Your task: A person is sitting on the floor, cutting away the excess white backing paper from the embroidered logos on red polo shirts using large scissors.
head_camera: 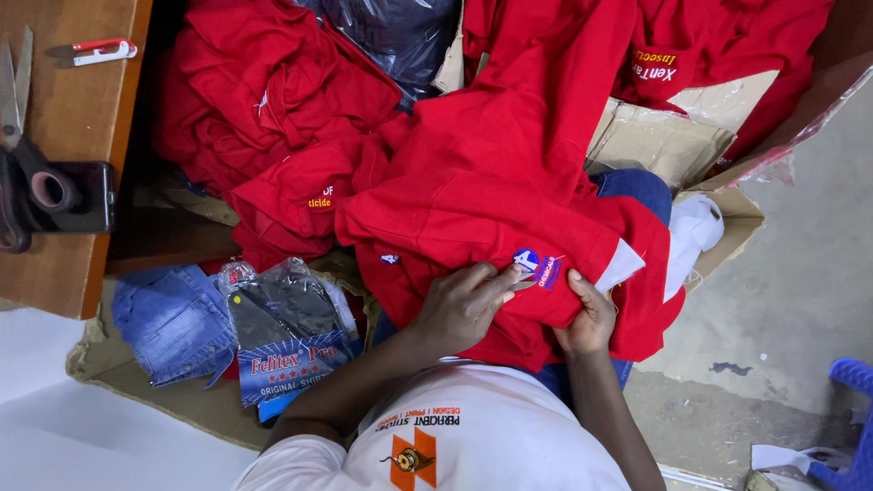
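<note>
Red shirt [473, 214] lies bunched across my lap, its blue and white chest badge [536, 266] turned up just above my hands. My left hand [462, 305] rests flat on the cloth with the fingers spread toward the badge; something thin and pale sits under the fingertips, but I cannot make out what it is, nor whether that hand grips anything. My right hand [589, 316] is closed on a fold of the shirt just beside the badge, thumb on top, the other fingers hidden under the fabric. The lower part of the shirt drops out of sight behind my arms and my white top.

Beyond it, more red garments [264, 100] are heaped together, and I cannot tell where one ends and the next begins. A dark plastic bag [396, 32] sits half buried among them at the top. Flattened cardboard [664, 141] shows to the right, partly covered. At my left lie folded jeans [173, 318] and a packaged dark shirt [286, 332] in clear wrap. On the wooden table [64, 264], cut off by the edge, are scissors [14, 86], a phone [77, 195] and a small red and white cutter [102, 50]. A blue stool [855, 382] pokes in at the far right.
</note>
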